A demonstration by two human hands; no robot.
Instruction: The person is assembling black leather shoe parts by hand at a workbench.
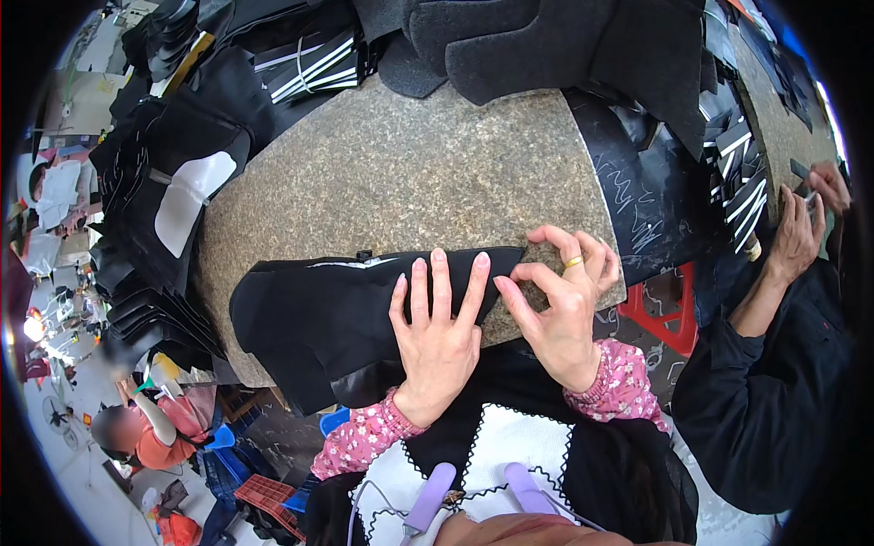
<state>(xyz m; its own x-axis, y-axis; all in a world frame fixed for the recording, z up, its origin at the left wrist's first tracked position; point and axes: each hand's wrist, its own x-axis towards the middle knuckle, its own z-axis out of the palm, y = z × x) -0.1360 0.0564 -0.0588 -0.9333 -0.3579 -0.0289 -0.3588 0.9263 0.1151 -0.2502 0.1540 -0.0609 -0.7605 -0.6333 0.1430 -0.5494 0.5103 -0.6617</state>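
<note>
A black, boot-shaped cut piece (309, 314) of leather-like sheet lies across the near part of the speckled stone tabletop. A narrow white strip (360, 264) shows along its far edge, beside a small black bit (364, 255) that I cannot make out. My left hand (439, 341) lies flat on the piece with its fingers spread, pressing it to the top. At the piece's right, tapering end, my right hand (560, 309) pinches the edge between thumb and forefinger. Its other fingers are curled, and one wears a gold ring.
Stacks of black cut pieces (155, 300) line the left side, one with a white patch (193, 200). Dark felt-like pieces (510, 45) and a tied white-striped bundle (314, 68) lie at the far edge. A co-worker's hands (801, 227) work at the right, past a red stool (669, 309).
</note>
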